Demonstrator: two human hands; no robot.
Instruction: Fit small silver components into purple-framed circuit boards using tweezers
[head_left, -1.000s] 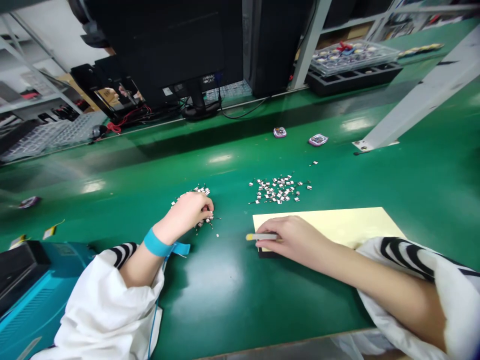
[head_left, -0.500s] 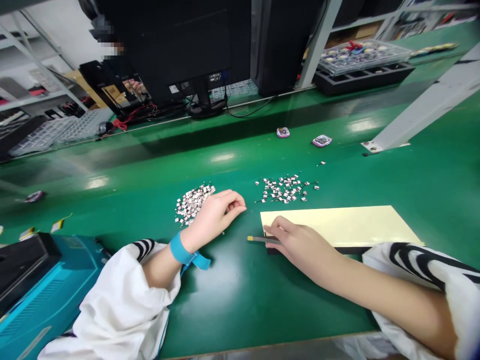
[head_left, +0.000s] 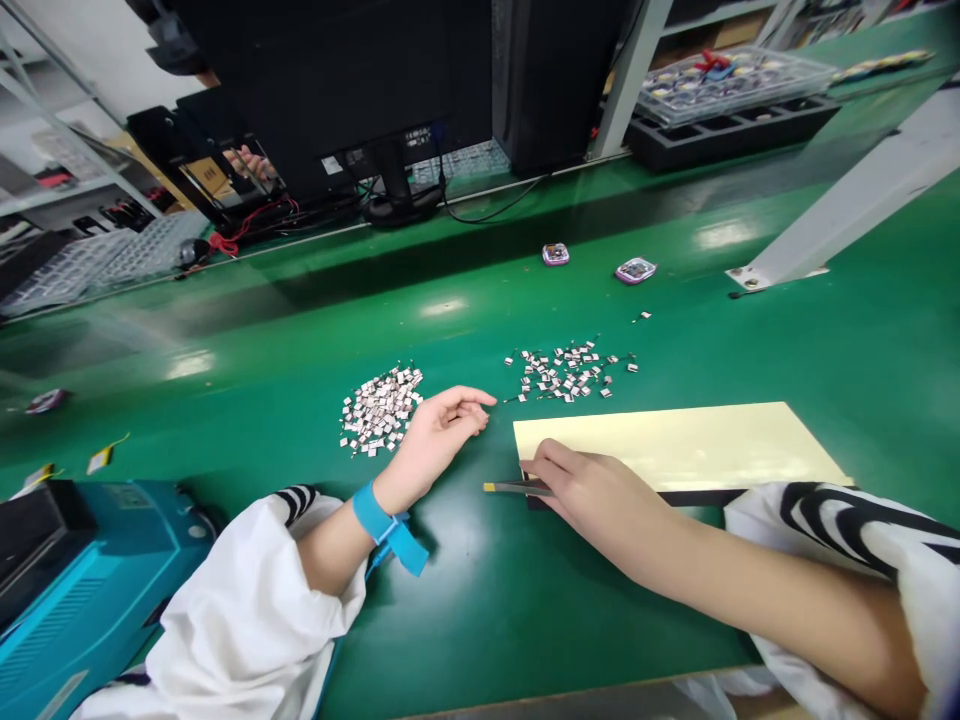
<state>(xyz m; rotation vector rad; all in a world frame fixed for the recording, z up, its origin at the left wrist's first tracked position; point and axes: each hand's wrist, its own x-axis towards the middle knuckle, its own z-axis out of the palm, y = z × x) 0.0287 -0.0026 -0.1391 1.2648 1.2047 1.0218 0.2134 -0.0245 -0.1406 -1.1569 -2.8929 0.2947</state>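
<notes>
My left hand [head_left: 442,432] rests on the green bench mat, fingers loosely curled and empty, just right of a dense pile of small metal-and-white components [head_left: 381,408]. A looser scatter of the same components [head_left: 566,370] lies ahead of its fingertips. My right hand [head_left: 592,490] holds a pair of yellow-tipped tweezers [head_left: 514,488], pointing left. That hand lies at the near edge of a pale yellow sheet [head_left: 675,445], which sits on a black pad [head_left: 600,500]. A blue strap [head_left: 379,522] circles my left wrist.
A teal machine [head_left: 82,570] stands at the near left. Monitor backs [head_left: 375,80] and cables line the far side. A clear tray of parts [head_left: 735,85] sits on a black holder at the far right. Two small purple pieces [head_left: 635,271] lie beyond the components, near a white strut [head_left: 847,190].
My left hand has moved right, off the dense pile, which now shows whole and more compact. My right hand and tweezers have shifted only slightly.
</notes>
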